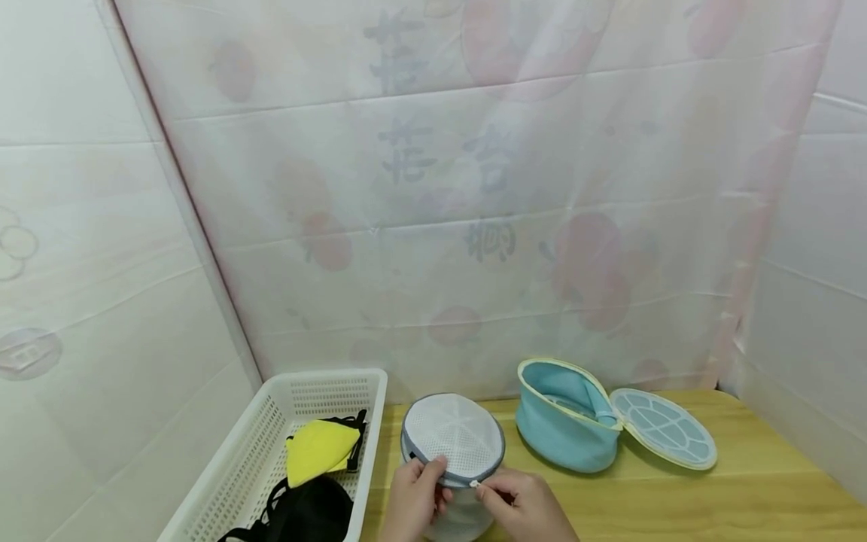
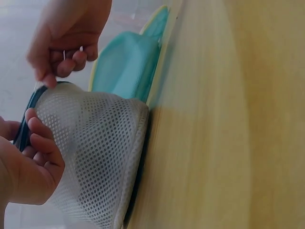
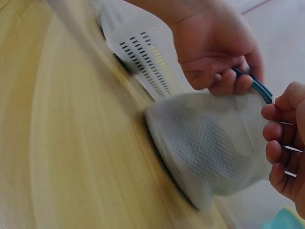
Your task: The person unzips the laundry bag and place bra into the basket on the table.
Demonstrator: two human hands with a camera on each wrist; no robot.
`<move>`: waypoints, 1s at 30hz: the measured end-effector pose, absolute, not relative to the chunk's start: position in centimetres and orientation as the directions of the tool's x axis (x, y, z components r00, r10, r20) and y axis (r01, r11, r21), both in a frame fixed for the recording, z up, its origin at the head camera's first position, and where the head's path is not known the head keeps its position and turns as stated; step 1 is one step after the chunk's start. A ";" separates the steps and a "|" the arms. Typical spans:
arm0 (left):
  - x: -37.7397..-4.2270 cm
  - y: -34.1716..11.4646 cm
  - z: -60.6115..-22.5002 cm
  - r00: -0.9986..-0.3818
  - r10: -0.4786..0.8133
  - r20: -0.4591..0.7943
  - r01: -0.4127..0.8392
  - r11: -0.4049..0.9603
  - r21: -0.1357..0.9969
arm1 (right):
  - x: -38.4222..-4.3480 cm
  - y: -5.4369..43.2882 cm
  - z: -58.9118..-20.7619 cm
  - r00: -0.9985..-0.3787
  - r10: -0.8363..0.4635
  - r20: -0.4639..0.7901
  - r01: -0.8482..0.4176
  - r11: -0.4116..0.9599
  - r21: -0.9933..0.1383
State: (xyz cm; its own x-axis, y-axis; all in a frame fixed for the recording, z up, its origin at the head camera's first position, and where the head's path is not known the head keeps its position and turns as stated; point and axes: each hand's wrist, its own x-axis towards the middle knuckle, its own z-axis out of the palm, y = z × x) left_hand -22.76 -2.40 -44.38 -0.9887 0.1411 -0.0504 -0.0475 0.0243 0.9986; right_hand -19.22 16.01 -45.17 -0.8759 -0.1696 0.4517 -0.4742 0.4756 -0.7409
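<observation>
A white mesh laundry bag (image 1: 457, 436) with dark grey trim stands upright on the wooden table, its round lid on top. My left hand (image 1: 415, 497) pinches the trimmed rim at the front left, thumb on the lid. Close beside it, my right hand (image 1: 527, 506) pinches the small white zipper pull (image 1: 475, 484) at the front of the rim. In the left wrist view the mesh side (image 2: 95, 148) bulges a little below the fingers. Both hands also show in the right wrist view, on the rim of the bag (image 3: 205, 143).
A white plastic basket (image 1: 223, 459) at the left holds a yellow bra cup piece (image 1: 320, 450) and a black one (image 1: 314, 508) with straps. Behind to the right stands a blue laundry bag (image 1: 565, 436), its round lid (image 1: 664, 429) folded open onto the wooden table (image 1: 752, 500).
</observation>
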 end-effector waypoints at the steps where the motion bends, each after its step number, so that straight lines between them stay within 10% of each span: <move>1: -22.9 -2.5 -44.3 -0.991 0.121 -0.050 -0.049 0.018 0.999 | -19.2 16.1 -45.1 -0.887 -0.164 0.432 -0.455 0.473 -0.755; 17: -24.7 -4.3 -44.3 -0.990 0.024 -0.137 -0.138 -0.088 0.986 | -19.2 17.0 -44.7 -0.898 -0.159 0.410 -0.433 0.485 -0.760; 30: -22.3 -2.6 -44.4 -0.896 0.428 -0.114 -0.108 0.039 0.993 | -19.2 16.4 -45.1 -0.893 -0.154 0.422 -0.443 0.458 -0.771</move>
State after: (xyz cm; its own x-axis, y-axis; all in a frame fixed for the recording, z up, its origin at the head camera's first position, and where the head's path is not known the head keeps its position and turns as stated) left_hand -22.35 -2.56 -44.38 -0.8965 0.4282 -0.1142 -0.1078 0.0392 0.9934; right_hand -19.24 16.39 -45.10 -0.8934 -0.1542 0.4219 -0.4431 0.4577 -0.7709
